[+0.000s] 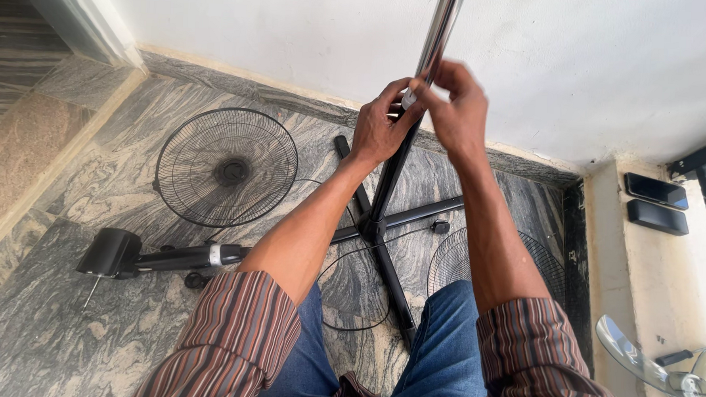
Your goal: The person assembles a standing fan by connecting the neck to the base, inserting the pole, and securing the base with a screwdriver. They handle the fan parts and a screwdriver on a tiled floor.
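Knees: the person's blue jeans point(442, 345) and striped sleeves point(244, 329) fill the bottom of the view, right over the stand.
Cross base: a black four-legged base point(386, 259) lies flat on the grey marbled floor point(46, 320) between the knees, with a black pole point(387, 180) rising from its centre.
Cord: a thin black cable point(340, 301) loops on the floor around the base.
Left hand: the left hand point(378, 128) is closed around the stand where the black pole meets the chrome tube point(440, 24), fingers wrapped on it.
Right hand: the right hand point(456, 108) pinches the same joint from the other side, fingertips narrow on a small pale collar point(409, 99); whether it turns or only grips, I cannot tell.
Chrome tube: it stands upright out of the black pole and runs off the top edge.
Motor unit: the black motor housing with its neck point(140, 255) lies on its side on the floor to the left, apart from the stand.
Front grille: one round wire guard point(226, 167) lies flat beyond the motor unit, near the white wall point(573, 65).
Second grille: another wire guard point(497, 264) shows partly behind the right forearm.
Blade: a clear plastic fan blade point(655, 366) rests on the pale ledge point(639, 274) at the right.
Progress: judging by the layout, base and pole are joined; motor, guards and blade remain off.
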